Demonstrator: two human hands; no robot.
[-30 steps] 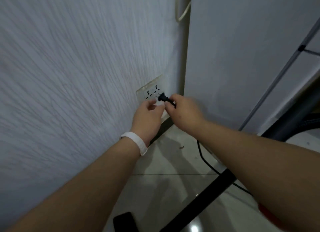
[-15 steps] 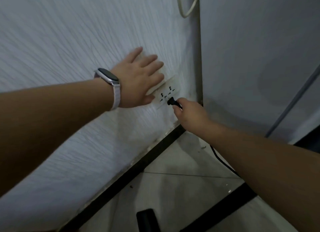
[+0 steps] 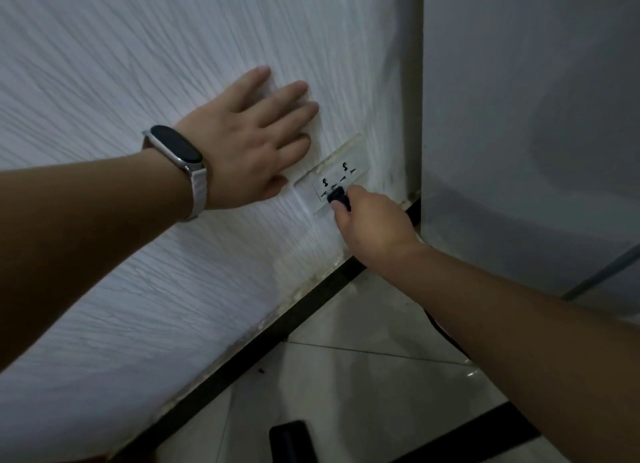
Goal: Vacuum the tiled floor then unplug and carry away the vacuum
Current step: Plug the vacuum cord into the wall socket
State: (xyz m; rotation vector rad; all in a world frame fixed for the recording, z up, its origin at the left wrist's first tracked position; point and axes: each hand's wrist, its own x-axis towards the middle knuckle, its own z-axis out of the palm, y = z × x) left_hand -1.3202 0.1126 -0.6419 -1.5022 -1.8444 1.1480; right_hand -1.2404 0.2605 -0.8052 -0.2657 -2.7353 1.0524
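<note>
Plug step: right hand (image 3: 372,220) fingers pinched shut on black plug (image 3: 338,198) at wall socket (image 3: 341,177); left hand (image 3: 249,137) flat & open vs wall. Next, probably: steady straight push/pull.

Socket (image 3: 334,178): upper slots free; lower blocked by plug (image 3: 338,197) and right hand (image 3: 374,222).
Wall (image 3: 173,47) left of socket: covered by flat left hand (image 3: 249,144).
Corner: pipe (image 3: 412,81) close right.
Floor (image 3: 363,376): open.
</note>
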